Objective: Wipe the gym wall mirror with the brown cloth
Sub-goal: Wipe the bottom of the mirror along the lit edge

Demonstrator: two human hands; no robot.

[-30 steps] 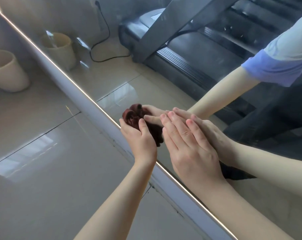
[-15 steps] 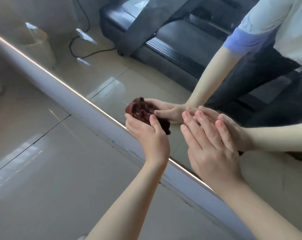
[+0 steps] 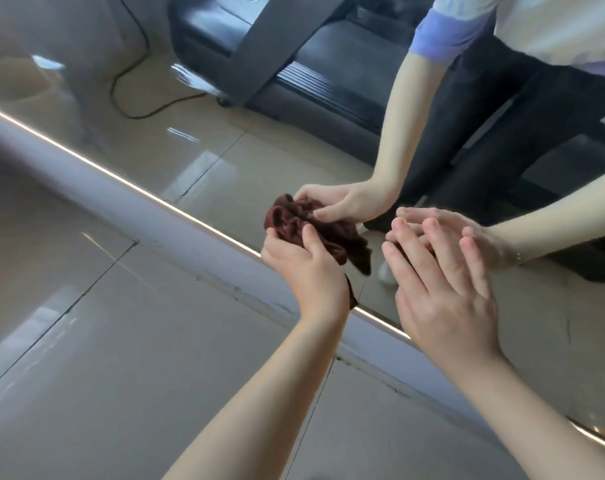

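Observation:
The wall mirror fills the upper right of the head view, its bright lower edge running diagonally down to the right. My left hand grips the bunched brown cloth and holds it against the glass just above that edge. My right hand lies flat against the mirror to the right of the cloth, fingers straight and spread. Both hands and the cloth are doubled by their reflections in the glass.
Glossy beige floor tiles spread below the mirror's grey base strip. The glass reflects a dark treadmill, a black cable on the floor, and my body in a white shirt and dark trousers.
Both hands have slid to the right along the mirror's lower edge with the cloth. My right hand has moved away from my left, leaving a gap. The view has shifted right, and the beige bins have left it.

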